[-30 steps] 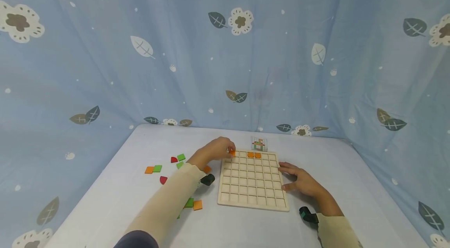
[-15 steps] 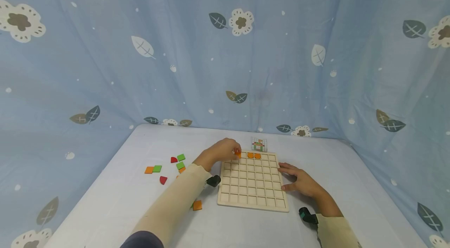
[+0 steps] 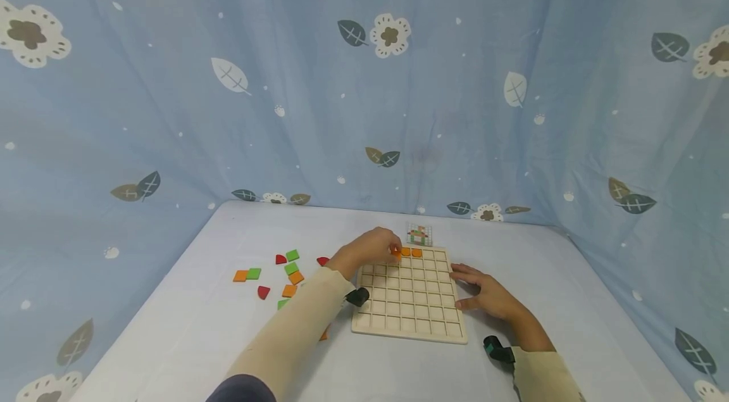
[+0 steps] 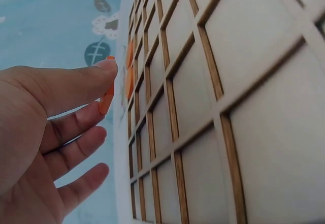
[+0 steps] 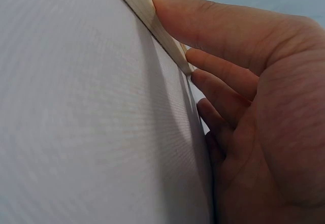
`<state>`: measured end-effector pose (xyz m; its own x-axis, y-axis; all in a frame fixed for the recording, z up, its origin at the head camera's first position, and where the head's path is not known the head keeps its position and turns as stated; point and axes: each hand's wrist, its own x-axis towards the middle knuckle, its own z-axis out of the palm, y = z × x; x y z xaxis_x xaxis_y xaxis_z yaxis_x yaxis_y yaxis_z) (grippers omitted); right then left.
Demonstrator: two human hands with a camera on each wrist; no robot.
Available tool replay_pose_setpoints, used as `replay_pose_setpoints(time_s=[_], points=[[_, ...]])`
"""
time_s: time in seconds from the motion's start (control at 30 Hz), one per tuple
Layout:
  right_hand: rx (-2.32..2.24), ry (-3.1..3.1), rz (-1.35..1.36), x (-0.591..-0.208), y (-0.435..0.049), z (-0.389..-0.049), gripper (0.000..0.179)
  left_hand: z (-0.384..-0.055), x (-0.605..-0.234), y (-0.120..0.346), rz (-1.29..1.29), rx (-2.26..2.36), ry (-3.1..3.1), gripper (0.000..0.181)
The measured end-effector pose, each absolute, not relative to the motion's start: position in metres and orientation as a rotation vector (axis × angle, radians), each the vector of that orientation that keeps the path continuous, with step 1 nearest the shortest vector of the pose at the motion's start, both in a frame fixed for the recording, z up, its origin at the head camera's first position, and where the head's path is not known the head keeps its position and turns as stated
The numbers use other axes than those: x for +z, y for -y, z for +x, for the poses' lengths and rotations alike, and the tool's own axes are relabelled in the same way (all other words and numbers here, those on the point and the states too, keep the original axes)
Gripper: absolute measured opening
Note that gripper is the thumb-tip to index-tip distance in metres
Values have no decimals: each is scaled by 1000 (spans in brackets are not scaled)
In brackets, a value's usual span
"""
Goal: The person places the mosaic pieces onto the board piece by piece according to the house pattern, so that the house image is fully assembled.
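Observation:
My left hand (image 3: 373, 246) pinches an orange tile (image 4: 107, 100) between thumb and forefinger, and its other fingers spread loosely in the left wrist view. It holds the tile over the back row of a pale wooden grid board (image 3: 410, 337), just left of two orange pieces (image 3: 417, 252) lying in that row. How far the tile is above its cell I cannot tell. At the board's right edge rests my right hand (image 3: 486, 293); in the right wrist view its thumb and fingertips touch the wooden side (image 5: 147, 18), with the fingers extended.
Behind the board lies a small card (image 3: 419, 235) with a coloured grid pattern. Left of the board, loose tiles are scattered: orange ones (image 3: 296, 277), green ones (image 3: 292, 255) and red quarter-rounds (image 3: 264, 292). My left forearm hides some of them. A blue curtain (image 3: 364, 104) hangs behind the table.
My left hand has moved right along the back row, carrying the orange tile from the left corner toward the two orange pieces. My right hand has stayed at the board's edge.

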<state>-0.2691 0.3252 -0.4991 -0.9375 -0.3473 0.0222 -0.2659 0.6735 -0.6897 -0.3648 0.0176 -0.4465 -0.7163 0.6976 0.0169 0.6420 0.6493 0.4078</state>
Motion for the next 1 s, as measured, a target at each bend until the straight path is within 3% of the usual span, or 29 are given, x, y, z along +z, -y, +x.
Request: replay_pose_setpoints(time_s=[1.0], points=[[-1144,-2748,-494,-495,-324,-266,77,-366,-460,-39,1033,641,-2717,23]])
